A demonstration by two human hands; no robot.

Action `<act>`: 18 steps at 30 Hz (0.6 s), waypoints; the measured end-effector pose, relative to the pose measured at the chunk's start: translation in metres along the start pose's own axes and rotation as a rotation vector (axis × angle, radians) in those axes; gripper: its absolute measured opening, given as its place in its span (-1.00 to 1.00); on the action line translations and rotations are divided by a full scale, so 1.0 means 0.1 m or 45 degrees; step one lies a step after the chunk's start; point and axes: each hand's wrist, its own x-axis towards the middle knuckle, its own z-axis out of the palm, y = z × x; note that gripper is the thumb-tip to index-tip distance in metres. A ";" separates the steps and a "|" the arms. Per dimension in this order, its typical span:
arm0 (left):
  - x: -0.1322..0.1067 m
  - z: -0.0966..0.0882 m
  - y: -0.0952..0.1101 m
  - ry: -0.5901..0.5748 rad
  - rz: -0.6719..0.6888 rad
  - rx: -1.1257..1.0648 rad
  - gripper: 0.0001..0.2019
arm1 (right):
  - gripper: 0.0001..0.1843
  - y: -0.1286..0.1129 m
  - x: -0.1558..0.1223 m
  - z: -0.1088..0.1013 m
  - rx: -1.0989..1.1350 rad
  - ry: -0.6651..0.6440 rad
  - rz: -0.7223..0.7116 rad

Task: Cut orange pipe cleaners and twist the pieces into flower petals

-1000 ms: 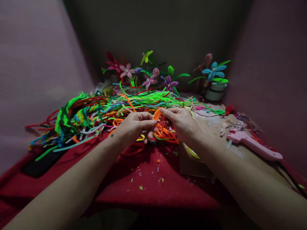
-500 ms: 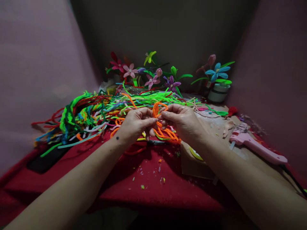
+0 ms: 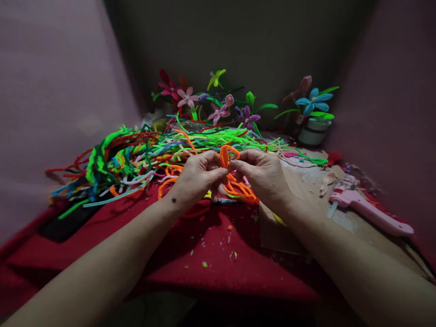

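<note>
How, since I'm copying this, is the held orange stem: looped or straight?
Looped: the orange stem arches in rounded loops between the fingertips of the left hand and right hand.

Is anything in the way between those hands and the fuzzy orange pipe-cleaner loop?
Nothing visible stands between them: the bare left hand and bare right hand both pinch the fuzzy orange pipe-cleaner loop directly. The bright green fuzzy stems lie behind it, not in between.

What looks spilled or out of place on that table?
Small coloured scraps are scattered across the front of the red cloth like spilled litter. At the left, the fuzzy strands lie tangled, a green one stretching over the flat black object. Nothing looks damaged.
</note>
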 end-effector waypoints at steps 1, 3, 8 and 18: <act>0.00 0.00 0.00 0.004 0.000 0.004 -0.86 | -0.91 0.00 0.00 0.00 0.021 0.002 0.000; 0.00 0.00 0.00 0.007 -0.011 0.006 -0.89 | -0.90 0.00 0.00 -0.01 0.055 -0.003 -0.010; -0.01 0.01 0.02 0.007 -0.033 0.023 -0.89 | -0.93 0.01 -0.01 0.01 -0.029 0.012 -0.059; -0.01 0.03 -0.05 0.013 0.001 0.089 -0.87 | -0.88 0.07 -0.05 0.02 -0.431 0.061 -0.412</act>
